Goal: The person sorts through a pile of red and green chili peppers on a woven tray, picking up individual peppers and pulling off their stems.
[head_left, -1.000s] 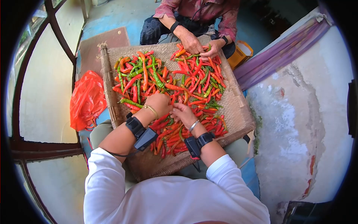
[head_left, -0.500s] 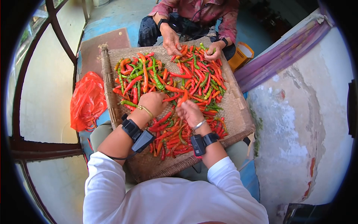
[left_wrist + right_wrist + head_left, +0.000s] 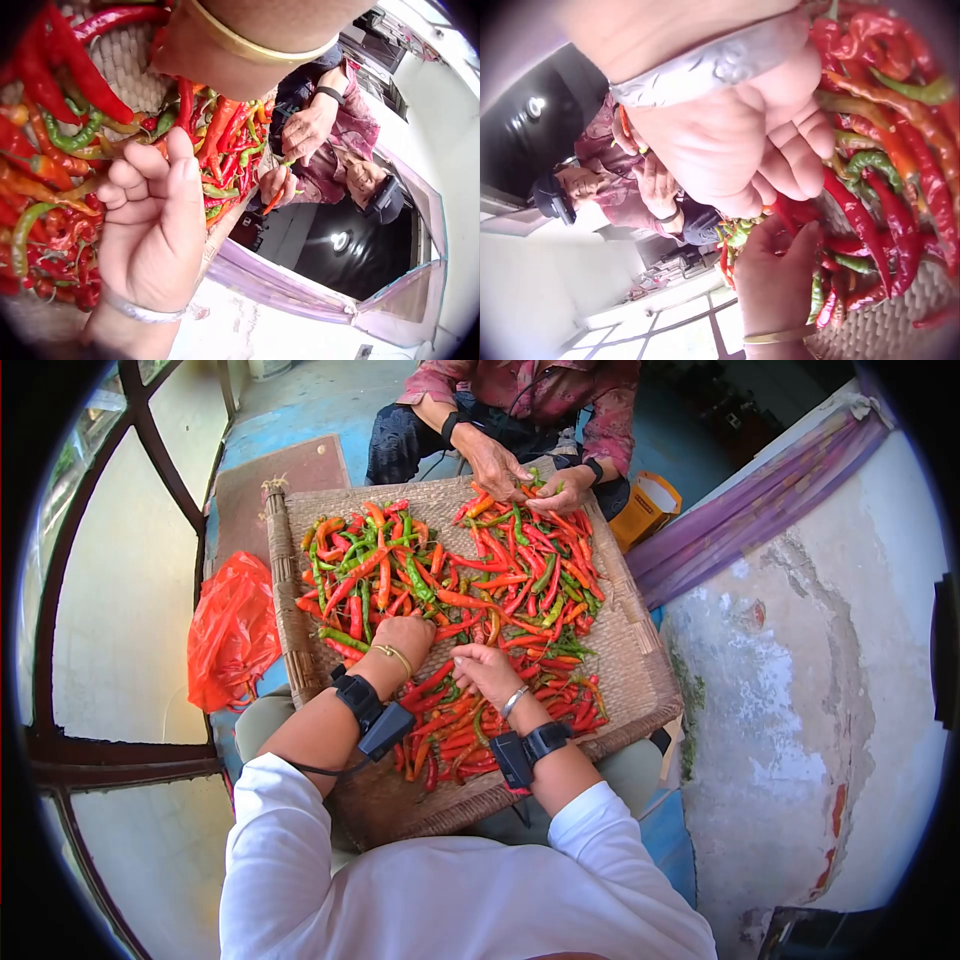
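Observation:
Chili peppers, red, orange and green, lie in heaps on a woven tray point(image 3: 630, 660) across the person's lap. At the tray's middle, the left hand point(image 3: 405, 640) reaches down among them. In the right wrist view its thumb and finger pinch a red chili pepper point(image 3: 786, 214). Close to its right, the right hand point(image 3: 487, 672) hovers over the near heap of peppers point(image 3: 465, 725). The left wrist view shows that right hand point(image 3: 154, 217) with loosely bent fingers, its thumb beside the forefinger and nothing held.
Opposite sits another person, whose hands point(image 3: 560, 490) handle a pepper over the right heap point(image 3: 540, 565). A mixed heap point(image 3: 370, 565) lies at the far left. A red plastic bag point(image 3: 235, 630) is left of the tray; an orange box point(image 3: 648, 508) stands beyond its right corner.
Half a second ago the right hand held up an orange-red pepper; now it holds none and sits slightly left and lower. The other person's hands have come together.

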### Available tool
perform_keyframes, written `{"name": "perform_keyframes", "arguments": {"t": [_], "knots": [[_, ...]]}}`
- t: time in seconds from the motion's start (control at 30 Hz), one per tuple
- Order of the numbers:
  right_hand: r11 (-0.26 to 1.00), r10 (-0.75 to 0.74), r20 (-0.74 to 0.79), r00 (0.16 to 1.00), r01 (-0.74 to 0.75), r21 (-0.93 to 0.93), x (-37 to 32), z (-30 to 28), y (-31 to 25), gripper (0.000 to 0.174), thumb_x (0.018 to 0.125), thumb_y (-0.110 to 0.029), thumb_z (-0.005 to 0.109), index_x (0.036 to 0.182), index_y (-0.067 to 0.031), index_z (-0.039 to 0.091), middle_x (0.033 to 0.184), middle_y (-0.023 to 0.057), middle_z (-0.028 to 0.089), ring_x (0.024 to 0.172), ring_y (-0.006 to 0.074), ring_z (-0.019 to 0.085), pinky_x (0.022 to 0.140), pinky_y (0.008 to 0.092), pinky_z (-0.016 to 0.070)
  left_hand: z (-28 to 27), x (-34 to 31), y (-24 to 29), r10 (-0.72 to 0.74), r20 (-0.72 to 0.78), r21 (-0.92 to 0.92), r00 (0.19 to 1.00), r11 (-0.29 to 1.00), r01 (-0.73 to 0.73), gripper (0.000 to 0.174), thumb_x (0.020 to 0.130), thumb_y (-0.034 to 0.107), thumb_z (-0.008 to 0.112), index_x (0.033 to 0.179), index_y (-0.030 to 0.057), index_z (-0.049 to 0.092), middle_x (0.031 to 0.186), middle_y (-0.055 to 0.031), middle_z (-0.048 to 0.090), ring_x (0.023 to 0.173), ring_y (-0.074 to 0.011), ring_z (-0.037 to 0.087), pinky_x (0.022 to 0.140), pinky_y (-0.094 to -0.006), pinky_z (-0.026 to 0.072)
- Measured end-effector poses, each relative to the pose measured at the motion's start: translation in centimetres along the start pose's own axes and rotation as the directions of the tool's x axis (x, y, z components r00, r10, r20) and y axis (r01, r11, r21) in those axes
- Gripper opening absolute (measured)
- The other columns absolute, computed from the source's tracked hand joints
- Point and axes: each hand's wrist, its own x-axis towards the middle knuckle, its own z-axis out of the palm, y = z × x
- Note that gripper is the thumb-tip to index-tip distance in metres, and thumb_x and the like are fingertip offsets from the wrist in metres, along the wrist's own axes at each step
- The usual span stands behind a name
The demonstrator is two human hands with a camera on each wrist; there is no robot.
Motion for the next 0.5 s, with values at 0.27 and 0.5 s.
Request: {"name": "perform_keyframes", "arguments": {"t": [0.27, 0.5], "knots": [[0.998, -0.020, -0.015, 1.000, 0.021, 0.065, -0.1, 0.6, -0.3, 0.027, 0.084, -0.019, 0.052, 0.103, -0.0003, 0.053, 0.075, 0.0032, 0.058, 0.060, 0.0078, 0.054, 0.049, 0.0180, 0.0424, -3.1, -1.3, 1.4, 0.002, -0.033, -0.282, 0.999, 0.959, -0.012, 0.029, 0.078, 0.031, 0.049, 0.080, 0.0043, 0.060, 0.076, -0.0155, 0.061, 0.074, -0.0288, 0.060, 0.062, -0.0369, 0.0483], [0.989, -0.097, 0.129, 0.987, 0.081, 0.121, -0.2, 1.1, 0.2, 0.019, 0.084, -0.024, 0.053, 0.088, -0.0054, 0.056, 0.071, 0.0013, 0.058, 0.057, 0.0060, 0.053, 0.046, 0.0171, 0.0408, -2.0, -1.4, 1.9, -0.054, -0.078, -0.882, 0.995, 0.470, -0.044, 0.017, 0.077, 0.016, 0.060, 0.074, 0.0001, 0.056, 0.056, -0.0061, 0.053, 0.051, -0.0121, 0.051, 0.048, -0.0258, 0.0420]]}}
